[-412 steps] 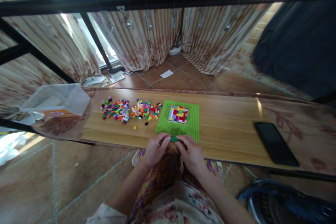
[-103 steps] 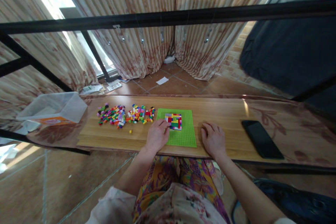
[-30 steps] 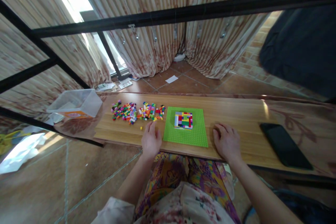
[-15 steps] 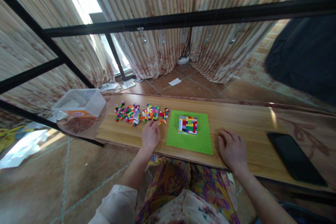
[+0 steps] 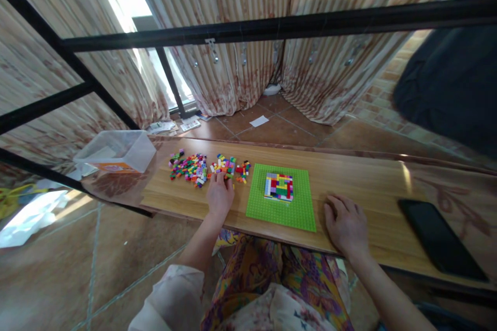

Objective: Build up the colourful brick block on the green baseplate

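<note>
My left hand (image 5: 220, 197) is over the near edge of the loose toy bricks (image 5: 224, 164), its fingers stretched towards them and the thumb apart. Nothing shows in its grasp, though the fingertips partly cover some bricks. To the right of that hand lies a green studded baseplate (image 5: 281, 214). On it stands a low, square build of multicoloured bricks (image 5: 278, 186), with red, yellow, green and white pieces. My right hand (image 5: 347, 223) rests on the wooden tabletop (image 5: 341, 173) to the right of the baseplate, fingers loosely bent and holding nothing.
A larger heap of small bricks (image 5: 189, 168) lies further left. Beyond it, at the table's left end, stands a clear plastic box (image 5: 134, 151) with an orange label. A black phone (image 5: 440, 238) lies at the right. A black metal rail (image 5: 248, 31) crosses behind the table.
My left hand has shifted slightly left, its fingers further over the bricks; a yellow brick by its fingertips no longer shows there. My right hand stays in place on the table.
</note>
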Demonstrator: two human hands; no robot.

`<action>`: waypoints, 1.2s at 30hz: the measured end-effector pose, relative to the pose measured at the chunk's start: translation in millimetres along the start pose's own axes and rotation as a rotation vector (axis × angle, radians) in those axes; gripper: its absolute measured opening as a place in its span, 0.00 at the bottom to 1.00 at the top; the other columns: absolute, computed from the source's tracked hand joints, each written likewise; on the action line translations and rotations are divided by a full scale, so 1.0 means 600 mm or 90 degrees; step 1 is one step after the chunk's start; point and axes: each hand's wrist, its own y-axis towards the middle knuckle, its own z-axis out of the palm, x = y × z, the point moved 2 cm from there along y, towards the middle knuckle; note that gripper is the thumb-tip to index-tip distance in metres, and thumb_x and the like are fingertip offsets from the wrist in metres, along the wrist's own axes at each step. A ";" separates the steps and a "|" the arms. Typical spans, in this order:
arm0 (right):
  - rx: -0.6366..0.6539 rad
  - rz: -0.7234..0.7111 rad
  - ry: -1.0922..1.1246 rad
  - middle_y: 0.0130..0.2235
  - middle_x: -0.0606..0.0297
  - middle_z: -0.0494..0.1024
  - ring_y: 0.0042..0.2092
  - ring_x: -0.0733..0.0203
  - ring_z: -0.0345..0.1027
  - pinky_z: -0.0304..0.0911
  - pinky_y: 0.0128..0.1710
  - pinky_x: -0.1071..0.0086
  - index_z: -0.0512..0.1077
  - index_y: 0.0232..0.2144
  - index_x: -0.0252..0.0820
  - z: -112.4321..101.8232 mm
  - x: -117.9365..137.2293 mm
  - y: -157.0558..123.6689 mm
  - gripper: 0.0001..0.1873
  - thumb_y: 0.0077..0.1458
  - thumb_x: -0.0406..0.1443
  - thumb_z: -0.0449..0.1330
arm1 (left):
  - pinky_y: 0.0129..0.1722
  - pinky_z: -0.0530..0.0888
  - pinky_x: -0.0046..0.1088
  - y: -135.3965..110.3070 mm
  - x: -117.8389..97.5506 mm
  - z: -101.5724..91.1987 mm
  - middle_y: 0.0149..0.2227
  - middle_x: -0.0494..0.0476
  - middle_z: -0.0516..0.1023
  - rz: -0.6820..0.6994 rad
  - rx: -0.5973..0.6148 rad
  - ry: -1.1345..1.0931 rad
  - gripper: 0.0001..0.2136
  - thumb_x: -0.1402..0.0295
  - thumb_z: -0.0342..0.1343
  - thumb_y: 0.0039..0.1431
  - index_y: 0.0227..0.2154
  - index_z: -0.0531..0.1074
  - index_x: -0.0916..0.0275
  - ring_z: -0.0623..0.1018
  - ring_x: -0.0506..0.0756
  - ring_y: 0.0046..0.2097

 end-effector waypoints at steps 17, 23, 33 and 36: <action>0.003 -0.007 -0.024 0.49 0.52 0.75 0.50 0.50 0.65 0.59 0.48 0.58 0.72 0.46 0.37 -0.002 0.002 0.000 0.17 0.61 0.39 0.50 | 0.45 0.74 0.35 0.012 0.027 0.012 0.38 0.60 0.76 -0.015 -0.047 -0.150 0.13 0.74 0.44 0.59 0.40 0.73 0.62 0.76 0.57 0.42; 0.008 0.000 -0.028 0.49 0.52 0.75 0.50 0.50 0.65 0.59 0.47 0.58 0.73 0.46 0.38 -0.003 0.004 0.001 0.17 0.62 0.39 0.50 | 0.46 0.74 0.37 0.005 0.021 0.011 0.39 0.61 0.74 0.030 -0.035 -0.177 0.12 0.75 0.44 0.60 0.40 0.71 0.63 0.75 0.57 0.43; -0.003 -0.005 -0.020 0.48 0.52 0.75 0.49 0.48 0.66 0.61 0.47 0.55 0.73 0.45 0.38 0.000 0.002 0.000 0.17 0.61 0.40 0.50 | 0.47 0.74 0.37 -0.016 -0.001 0.011 0.42 0.63 0.75 0.118 0.047 -0.135 0.14 0.78 0.45 0.58 0.45 0.67 0.63 0.76 0.59 0.46; -0.006 -0.008 -0.018 0.48 0.51 0.75 0.50 0.48 0.65 0.61 0.47 0.55 0.73 0.46 0.38 0.002 0.000 -0.001 0.18 0.61 0.40 0.50 | 0.46 0.74 0.35 -0.018 0.002 0.013 0.41 0.61 0.77 0.103 0.064 -0.142 0.14 0.78 0.45 0.58 0.46 0.66 0.63 0.78 0.58 0.44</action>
